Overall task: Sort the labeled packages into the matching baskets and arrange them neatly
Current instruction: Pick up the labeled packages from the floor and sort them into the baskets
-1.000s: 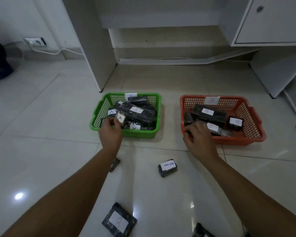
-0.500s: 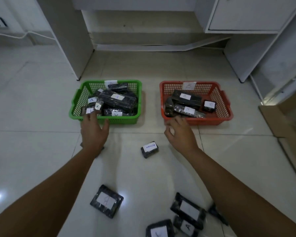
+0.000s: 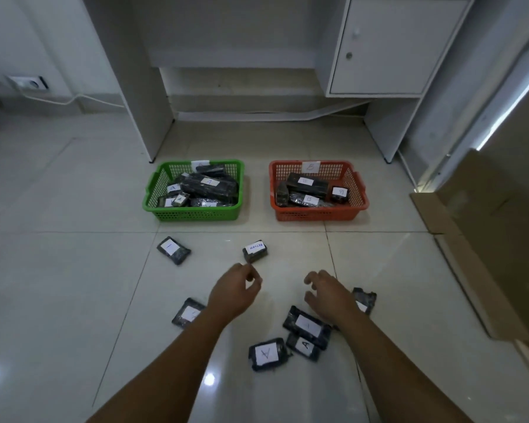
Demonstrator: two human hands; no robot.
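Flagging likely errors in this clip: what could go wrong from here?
1. The package marked RETURN matches neither the green basket nor the red basket; it may get missorted.
2. The overlapping packages near the right hand could shift when one is pulled out.

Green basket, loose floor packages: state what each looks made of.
Green basket: likely moulded plastic, judging by its uniform colour and gridded mesh walls. Loose packages, such as the RETURN package: dark glossy wrap, probably plastic film, crinkled and catching light, with white paper-like labels. Contents hidden.
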